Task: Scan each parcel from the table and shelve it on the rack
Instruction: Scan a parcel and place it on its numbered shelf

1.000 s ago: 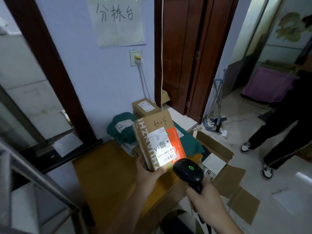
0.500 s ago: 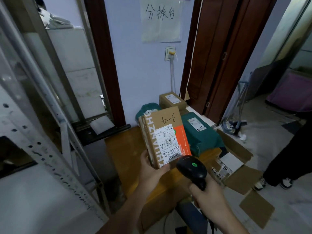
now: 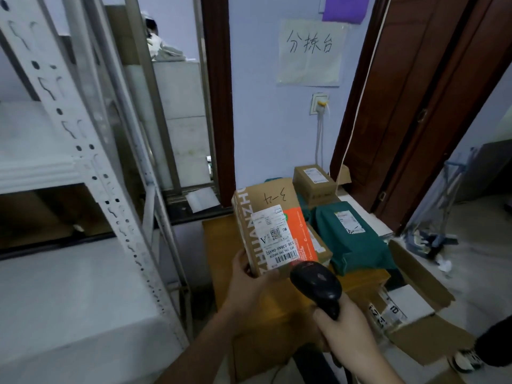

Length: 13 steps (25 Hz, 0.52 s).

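The rack (image 3: 83, 173) fills the space left of the desk (image 3: 221, 239), its white shelves set between perforated uprights. The desk itself is pushed against the wall, below a handwritten paper sign (image 3: 310, 51). At the back of the desk a small carton (image 3: 314, 182) is seen, and just right of centre a green bag (image 3: 352, 239) is laid, each with a label. Off the desk's right edge, on the floor, an opened carton (image 3: 421, 306) is spread out.

Above the front of the desk, a box (image 3: 277, 234) is held tilted, label up, by the left hand (image 3: 246, 284), which is closed round its lower left corner. Handwritten figures are marked on its top, and a barcode is printed at the label's lower end. A scanner (image 3: 315, 284) is gripped by its handle in the right hand (image 3: 343, 331), with the head brought just below the barcode, nearly touching the box.

The scanning step seems to be in hand; whether the code has been read cannot be told. Next, the box is likely to be carried left from the desk to the rack and set on a free shelf, so the left hand's grip must be kept firm while the box is levelled and the uprights are cleared.
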{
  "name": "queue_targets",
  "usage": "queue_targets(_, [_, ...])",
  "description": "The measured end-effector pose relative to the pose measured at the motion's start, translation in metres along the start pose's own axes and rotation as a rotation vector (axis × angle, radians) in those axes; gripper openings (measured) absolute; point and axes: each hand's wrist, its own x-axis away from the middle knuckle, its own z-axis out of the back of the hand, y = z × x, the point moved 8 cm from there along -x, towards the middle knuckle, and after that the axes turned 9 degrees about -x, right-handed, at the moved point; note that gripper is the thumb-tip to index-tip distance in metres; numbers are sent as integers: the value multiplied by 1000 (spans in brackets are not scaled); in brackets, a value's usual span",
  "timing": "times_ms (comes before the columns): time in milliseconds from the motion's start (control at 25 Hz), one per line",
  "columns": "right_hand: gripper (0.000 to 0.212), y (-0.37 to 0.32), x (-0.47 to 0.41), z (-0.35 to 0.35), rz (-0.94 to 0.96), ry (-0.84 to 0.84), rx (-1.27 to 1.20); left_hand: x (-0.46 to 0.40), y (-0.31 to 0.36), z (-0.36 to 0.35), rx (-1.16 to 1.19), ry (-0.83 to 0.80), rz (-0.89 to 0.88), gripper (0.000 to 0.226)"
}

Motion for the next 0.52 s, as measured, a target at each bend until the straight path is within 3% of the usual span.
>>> queue_targets(160, [12,2,4,-6,31,-148,39,28,-15,26,38,101,80,126])
queue_targets(360, [29,-5,22,-49,68,-405,89,88,-38,74,86,119,110,110])
queue_targets(520, [9,-26,52,-102,134,-555,83,155,-52,131,91,215,129,82])
